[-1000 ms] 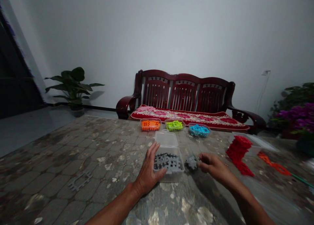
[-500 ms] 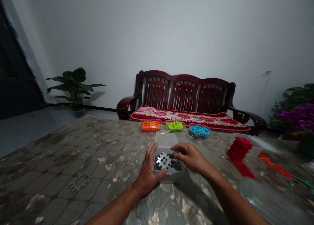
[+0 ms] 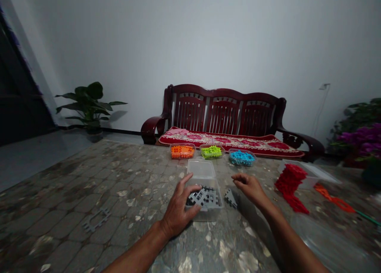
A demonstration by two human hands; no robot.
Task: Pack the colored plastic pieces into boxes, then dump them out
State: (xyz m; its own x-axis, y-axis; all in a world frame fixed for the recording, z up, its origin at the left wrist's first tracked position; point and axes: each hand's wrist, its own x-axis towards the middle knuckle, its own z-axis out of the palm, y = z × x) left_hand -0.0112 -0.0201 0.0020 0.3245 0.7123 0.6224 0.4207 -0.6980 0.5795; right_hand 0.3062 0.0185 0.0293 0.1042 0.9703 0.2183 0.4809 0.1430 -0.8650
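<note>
Flanking one box [image 3: 206, 215], two hands [image 3: 178, 209] [image 3: 252, 188]

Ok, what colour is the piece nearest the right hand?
Grey; the piece shows best in the head view.

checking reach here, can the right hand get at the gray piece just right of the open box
Probably yes: the right hand is close to the gray piece, which sits outside the open box, and nothing visible stands between hand and piece.

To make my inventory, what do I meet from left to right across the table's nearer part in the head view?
Grey frame piece, left hand, open box of grey pieces, loose grey piece, right hand, red stack, orange piece.
</note>
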